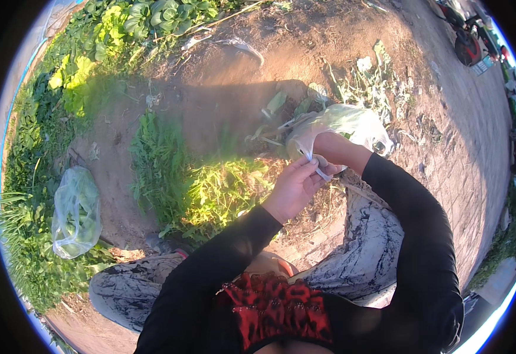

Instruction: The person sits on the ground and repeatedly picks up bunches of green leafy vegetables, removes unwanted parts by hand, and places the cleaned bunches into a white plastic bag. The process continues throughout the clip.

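Note:
A thin, clear plastic bag (361, 122) spreads out just ahead of me on the right, pale and see-through, with something greenish showing through it. My left hand (293, 189) pinches the bag's near edge between thumb and fingers. Close against it, my right hand (331, 150) is bent at the wrist and closed at the same edge. The bag's film and my left hand partly cover its fingers. Low leafy green plants (210, 194) grow just left of my hands.
A second clear bag (76, 215) filled with greens lies at the left. Leafy vegetables (169, 15) line the far left, and wilted leaves (382, 79) lie beyond the bag in my hands. A paved path (476, 141) runs along the right, with a red and black vehicle (467, 44) farther off.

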